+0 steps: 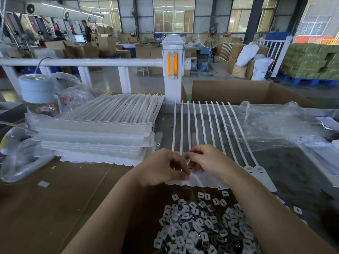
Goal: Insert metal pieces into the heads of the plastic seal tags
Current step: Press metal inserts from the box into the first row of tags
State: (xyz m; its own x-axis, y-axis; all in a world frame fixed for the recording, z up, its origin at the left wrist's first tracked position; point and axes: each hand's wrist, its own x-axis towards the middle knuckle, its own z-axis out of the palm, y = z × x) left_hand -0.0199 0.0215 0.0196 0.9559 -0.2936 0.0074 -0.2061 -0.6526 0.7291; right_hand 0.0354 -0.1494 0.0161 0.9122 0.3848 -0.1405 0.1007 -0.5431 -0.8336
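Observation:
A joined strip of white plastic seal tags (205, 125) lies flat before me, its straps running away and its heads near my hands. My left hand (165, 166) curls over the heads at the strip's left end, fingertips pinching there. My right hand (207, 162) curls beside it, fingertips pinched over a head; whether a metal piece is between them is hidden. A heap of small metal pieces (203, 230) with slotted white faces lies on the table just below both wrists.
A stack of white tag strips (99, 132) sits at the left. Clear plastic bags (278, 125) lie at the right and far left. Rolls of tape (36, 87) stand at the back left. An open cardboard box (238, 92) and a white railing (172, 70) stand behind.

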